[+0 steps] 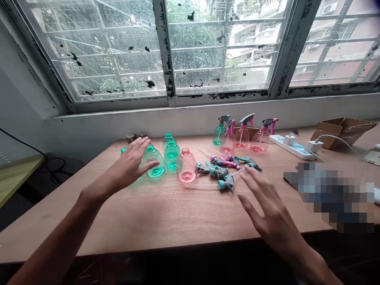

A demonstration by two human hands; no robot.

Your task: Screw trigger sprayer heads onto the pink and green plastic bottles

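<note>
My left hand (130, 166) hangs open in front of the green bottles, fingers stretched out and nothing in it. It partly hides a green bottle (155, 168) and another behind the hand. Two more capless green bottles, one (171, 156) in front of the other (168, 137), stand to its right, beside a pink bottle (187, 166). My right hand (265, 202), also open and without anything in it, is just right of a loose pile of spray heads. The nearest grey and green spray head (227, 183) lies with its tube pointing left; pink-collared heads (233, 161) lie behind it.
Bottles with spray heads fitted stand at the back: a green one (219, 134) and several pink ones (242, 136). To the right are a power strip (292, 147) with plugs, an open cardboard box (341, 132) and a blurred-out object (335, 194). The table's front edge runs below my hands.
</note>
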